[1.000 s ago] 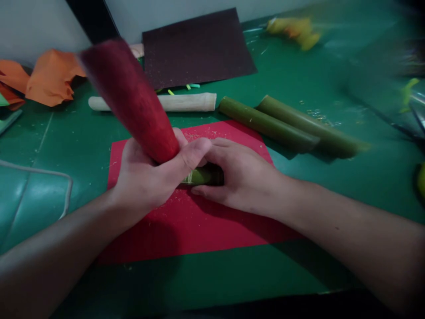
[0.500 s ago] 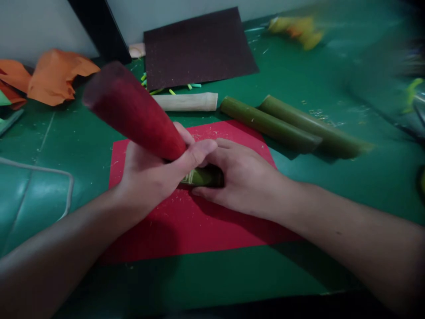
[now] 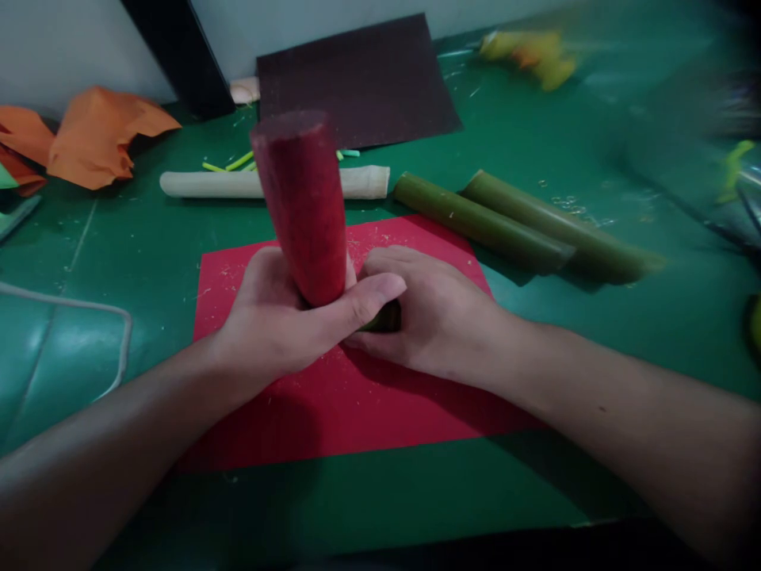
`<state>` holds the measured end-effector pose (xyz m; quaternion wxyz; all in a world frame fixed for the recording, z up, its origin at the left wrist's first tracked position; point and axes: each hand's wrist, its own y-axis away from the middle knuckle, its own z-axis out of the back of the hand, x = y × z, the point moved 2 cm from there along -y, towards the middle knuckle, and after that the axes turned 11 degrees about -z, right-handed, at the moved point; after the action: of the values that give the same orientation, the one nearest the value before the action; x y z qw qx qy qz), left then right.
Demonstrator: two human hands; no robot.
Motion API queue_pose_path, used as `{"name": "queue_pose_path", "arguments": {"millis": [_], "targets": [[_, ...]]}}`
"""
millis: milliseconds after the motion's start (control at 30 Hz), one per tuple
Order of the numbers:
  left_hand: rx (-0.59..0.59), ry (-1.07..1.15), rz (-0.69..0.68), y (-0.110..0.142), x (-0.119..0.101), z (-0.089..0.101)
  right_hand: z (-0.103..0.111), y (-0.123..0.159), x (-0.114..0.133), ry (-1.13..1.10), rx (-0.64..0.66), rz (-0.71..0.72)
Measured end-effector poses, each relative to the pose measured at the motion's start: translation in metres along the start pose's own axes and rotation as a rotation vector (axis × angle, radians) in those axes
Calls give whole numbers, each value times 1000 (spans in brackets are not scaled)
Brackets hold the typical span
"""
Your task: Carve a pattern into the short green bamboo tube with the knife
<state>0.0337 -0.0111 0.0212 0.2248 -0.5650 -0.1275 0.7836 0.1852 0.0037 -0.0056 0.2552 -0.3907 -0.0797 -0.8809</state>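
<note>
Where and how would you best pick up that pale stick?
Probably from above, fingers curled across the visible stretch left of the red handle. The pale stick lies flat, long and rounded, and the handle hides part of it here.

From here I see a pale, plain wall (image 3: 333,20) behind the green desk (image 3: 148,222); a black post (image 3: 178,59) slants down to its far edge; the light is dim, with soft glare at left.
</note>
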Motion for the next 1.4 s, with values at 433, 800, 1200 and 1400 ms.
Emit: {"name": "queue_pose_path", "arguments": {"millis": [433,800,1200,1400], "targets": [[-176,26,-7,0,6,4,2,-2,-3,82,-10,-11],[-49,3,-13,3,3,3,7,1,2,63,-5,23],[-111,12,46,2,5,3,4,0,0,59,-30,65],[-135,40,24,2,6,1,5,0,0,61,-36,72]]}}
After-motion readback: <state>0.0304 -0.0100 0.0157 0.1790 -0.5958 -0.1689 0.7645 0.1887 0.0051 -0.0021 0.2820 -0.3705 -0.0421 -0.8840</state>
